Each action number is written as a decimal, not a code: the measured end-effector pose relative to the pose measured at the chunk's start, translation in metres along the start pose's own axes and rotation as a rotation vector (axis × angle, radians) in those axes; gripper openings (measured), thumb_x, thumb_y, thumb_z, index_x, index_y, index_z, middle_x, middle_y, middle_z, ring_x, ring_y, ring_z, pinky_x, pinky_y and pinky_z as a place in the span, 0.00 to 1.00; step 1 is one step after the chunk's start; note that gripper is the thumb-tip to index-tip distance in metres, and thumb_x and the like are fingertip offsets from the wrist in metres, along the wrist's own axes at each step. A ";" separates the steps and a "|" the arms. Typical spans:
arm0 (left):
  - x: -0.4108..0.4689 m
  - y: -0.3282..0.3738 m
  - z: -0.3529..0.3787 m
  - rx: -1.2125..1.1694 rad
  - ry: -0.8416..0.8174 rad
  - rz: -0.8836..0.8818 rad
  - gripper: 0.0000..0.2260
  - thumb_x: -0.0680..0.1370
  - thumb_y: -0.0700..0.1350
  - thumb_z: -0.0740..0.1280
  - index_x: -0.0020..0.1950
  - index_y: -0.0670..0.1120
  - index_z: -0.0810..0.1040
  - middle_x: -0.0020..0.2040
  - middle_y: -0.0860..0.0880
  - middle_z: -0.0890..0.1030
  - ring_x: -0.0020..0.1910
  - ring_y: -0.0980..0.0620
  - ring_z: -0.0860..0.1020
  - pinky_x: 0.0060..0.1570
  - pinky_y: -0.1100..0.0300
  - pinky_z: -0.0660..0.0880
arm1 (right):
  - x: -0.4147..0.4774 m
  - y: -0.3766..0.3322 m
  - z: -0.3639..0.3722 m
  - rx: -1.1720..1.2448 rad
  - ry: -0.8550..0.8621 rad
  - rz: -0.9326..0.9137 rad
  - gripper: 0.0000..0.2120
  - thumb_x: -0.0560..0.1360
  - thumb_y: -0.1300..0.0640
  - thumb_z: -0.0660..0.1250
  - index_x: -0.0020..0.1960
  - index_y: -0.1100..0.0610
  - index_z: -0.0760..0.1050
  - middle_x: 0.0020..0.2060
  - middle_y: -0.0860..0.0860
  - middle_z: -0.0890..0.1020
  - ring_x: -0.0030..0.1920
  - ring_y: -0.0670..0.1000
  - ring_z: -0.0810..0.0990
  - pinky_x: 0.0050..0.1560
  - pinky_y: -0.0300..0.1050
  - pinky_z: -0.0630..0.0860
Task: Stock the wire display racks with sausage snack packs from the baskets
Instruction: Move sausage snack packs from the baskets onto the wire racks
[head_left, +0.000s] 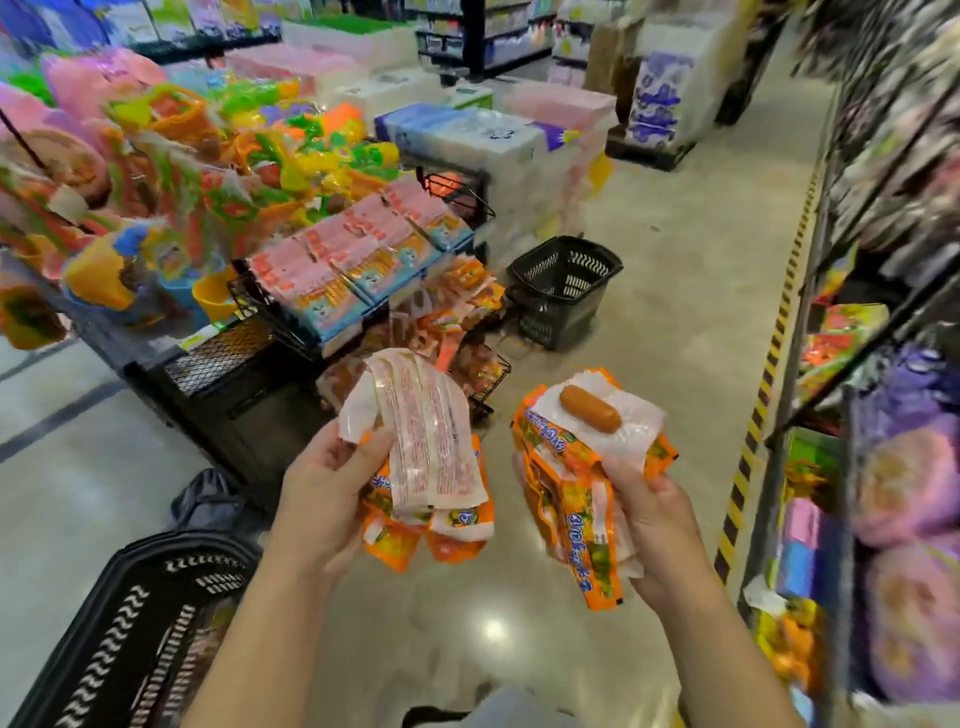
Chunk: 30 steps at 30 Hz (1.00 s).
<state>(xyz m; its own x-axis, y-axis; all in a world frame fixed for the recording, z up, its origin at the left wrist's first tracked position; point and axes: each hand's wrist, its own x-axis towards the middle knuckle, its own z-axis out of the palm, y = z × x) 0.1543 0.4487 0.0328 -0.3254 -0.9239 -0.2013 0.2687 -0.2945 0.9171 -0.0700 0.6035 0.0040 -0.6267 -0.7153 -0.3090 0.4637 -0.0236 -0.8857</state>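
- While both forearms rise from six o'clock, the left hand (322, 499) clasps a bundle of sausage packs (434, 457), thumb on top.
- The right hand (657, 525) grips a second bundle (574, 499) at three o'clock of it.
- The wire rack (483, 371) stands at twelve o'clock.

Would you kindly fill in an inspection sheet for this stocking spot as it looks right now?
Surface: glossy floor, with a yellow-black strip along the right side.
Job's things: wire display rack, upper tier holding pink-and-blue packs, lower tier orange ones; far basket standing on the floor; near basket at lower left.
Clutter: dark bundle on the floor beside the near basket, kind unclear.
Hands: left hand grips pale-backed packs; right hand grips orange packs, one sausage showing on top.
Cables: nothing seen.
Surroundings: toy display at left, stacked white packs behind, stocked shelving at right.
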 end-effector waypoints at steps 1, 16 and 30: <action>0.002 -0.008 0.021 0.006 -0.014 -0.003 0.11 0.80 0.36 0.67 0.61 0.44 0.81 0.55 0.43 0.87 0.50 0.48 0.86 0.43 0.56 0.84 | 0.008 -0.009 -0.017 0.006 0.011 0.000 0.19 0.75 0.52 0.71 0.63 0.58 0.82 0.55 0.61 0.86 0.56 0.64 0.86 0.59 0.63 0.80; 0.108 -0.086 0.194 -0.018 -0.031 -0.161 0.17 0.75 0.40 0.71 0.64 0.44 0.81 0.59 0.40 0.85 0.57 0.42 0.85 0.48 0.51 0.83 | 0.179 -0.080 -0.125 0.035 0.058 0.107 0.22 0.73 0.51 0.72 0.65 0.58 0.80 0.56 0.60 0.86 0.55 0.63 0.86 0.61 0.64 0.79; 0.313 -0.122 0.268 -0.132 0.051 -0.279 0.21 0.76 0.40 0.70 0.69 0.42 0.77 0.63 0.38 0.82 0.63 0.38 0.81 0.64 0.37 0.75 | 0.390 -0.121 -0.119 -0.133 0.069 0.200 0.23 0.72 0.51 0.73 0.65 0.59 0.80 0.54 0.59 0.87 0.54 0.60 0.87 0.54 0.55 0.81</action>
<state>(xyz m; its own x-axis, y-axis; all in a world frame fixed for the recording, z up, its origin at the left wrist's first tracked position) -0.2234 0.2610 -0.0500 -0.3583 -0.8129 -0.4592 0.2918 -0.5647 0.7720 -0.4450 0.4105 -0.0504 -0.5740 -0.6474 -0.5014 0.4988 0.2092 -0.8411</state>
